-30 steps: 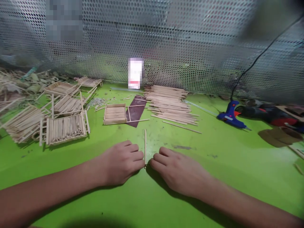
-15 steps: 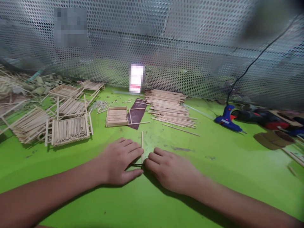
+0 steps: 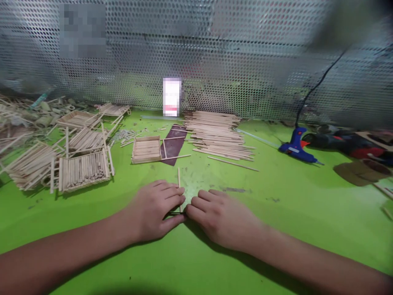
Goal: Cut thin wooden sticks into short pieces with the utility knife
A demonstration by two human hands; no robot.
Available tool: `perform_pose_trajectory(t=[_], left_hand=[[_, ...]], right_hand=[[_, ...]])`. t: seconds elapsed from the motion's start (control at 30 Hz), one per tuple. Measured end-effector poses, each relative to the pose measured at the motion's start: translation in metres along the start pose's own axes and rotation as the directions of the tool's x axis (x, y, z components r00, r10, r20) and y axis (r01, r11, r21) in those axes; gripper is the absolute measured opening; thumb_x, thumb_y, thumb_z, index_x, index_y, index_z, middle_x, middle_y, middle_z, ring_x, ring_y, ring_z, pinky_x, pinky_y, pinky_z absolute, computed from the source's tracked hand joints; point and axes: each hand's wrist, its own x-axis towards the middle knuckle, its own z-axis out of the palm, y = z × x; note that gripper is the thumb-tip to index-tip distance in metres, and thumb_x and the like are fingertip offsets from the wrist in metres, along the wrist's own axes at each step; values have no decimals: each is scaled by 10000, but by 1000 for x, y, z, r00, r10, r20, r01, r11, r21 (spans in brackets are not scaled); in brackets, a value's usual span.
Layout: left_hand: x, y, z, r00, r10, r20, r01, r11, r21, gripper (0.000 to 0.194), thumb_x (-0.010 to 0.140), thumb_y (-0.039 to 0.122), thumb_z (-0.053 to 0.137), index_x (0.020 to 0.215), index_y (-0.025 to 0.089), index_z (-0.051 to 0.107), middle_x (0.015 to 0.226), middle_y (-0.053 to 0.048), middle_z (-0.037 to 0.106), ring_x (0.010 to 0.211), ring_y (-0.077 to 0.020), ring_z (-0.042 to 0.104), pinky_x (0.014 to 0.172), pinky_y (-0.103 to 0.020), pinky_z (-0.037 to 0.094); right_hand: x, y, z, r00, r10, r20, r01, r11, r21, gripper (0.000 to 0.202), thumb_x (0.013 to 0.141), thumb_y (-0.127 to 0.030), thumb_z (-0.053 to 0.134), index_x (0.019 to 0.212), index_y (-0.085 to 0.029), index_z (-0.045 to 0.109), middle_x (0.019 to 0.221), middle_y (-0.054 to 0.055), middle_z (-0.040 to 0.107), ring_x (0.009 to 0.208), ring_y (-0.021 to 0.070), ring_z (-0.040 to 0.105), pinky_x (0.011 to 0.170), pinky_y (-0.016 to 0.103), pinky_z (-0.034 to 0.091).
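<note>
My left hand (image 3: pixel 158 209) rests on the green table with its fingertips closed on a thin wooden stick (image 3: pixel 179 178), which stands out away from me past the fingers. A thin dark strip (image 3: pixel 175 213) crosses near the stick's lower end, between my left thumb and forefinger. Close on the right, my right hand (image 3: pixel 211 217) is curled, its fingertips pinched at the strip's right end. The fingertips of both hands nearly touch. Beyond the hands lies a small stick-built tray (image 3: pixel 146 149) with a ladder-like frame beside it, partly over a dark brown sheet (image 3: pixel 174 145).
Many loose sticks (image 3: pixel 219 135) lie behind my hands. Several stick-built pieces (image 3: pixel 84 170) crowd the left. On the right are a blue glue gun (image 3: pixel 297 148) with a cord and a brown ring (image 3: pixel 353 172). A lit phone (image 3: pixel 172 96) leans against the perforated metal screen (image 3: pixel 196 53).
The view has shifted slightly, so the objects at the back appear a little displaced. My left fingers have moved slightly right across the stick. Both hands stay closed near each other.
</note>
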Motion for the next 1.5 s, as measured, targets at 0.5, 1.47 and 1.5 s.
perform_pose_trajectory(t=[0.5, 1.47, 1.5], left_hand=[[-8, 7, -5, 977, 125, -171, -123, 992, 22, 159, 1040, 165, 563, 917, 159, 664, 803, 0, 675, 750, -157, 538, 804, -333, 384], [-9, -26, -19, 977, 195, 82, -198, 980, 25, 394, 997, 98, 514, 1324, 222, 695, 1310, -71, 742, 1169, -242, 697, 1032, -466, 549], [-9, -26, -20, 977, 194, 86, -196, 980, 15, 392, 990, 97, 519, 1313, 220, 705, 1311, -76, 742, 1165, -247, 702, 1027, -472, 555]], right_hand=[[-8, 5, -4, 998, 4, 56, -6, 1000, 27, 66, 959, -114, 606, 958, -178, 621, 876, 7, 656, 772, 190, 492, 699, 350, 363], [4, 0, 11, 999, -36, 34, 39, 994, -103, 111, 997, -159, 566, 1090, -166, 626, 895, 44, 680, 828, 207, 569, 729, 341, 412], [4, 0, 11, 999, -43, 30, 46, 993, -106, 113, 991, -154, 565, 1086, -167, 625, 892, 42, 678, 825, 209, 567, 726, 342, 410]])
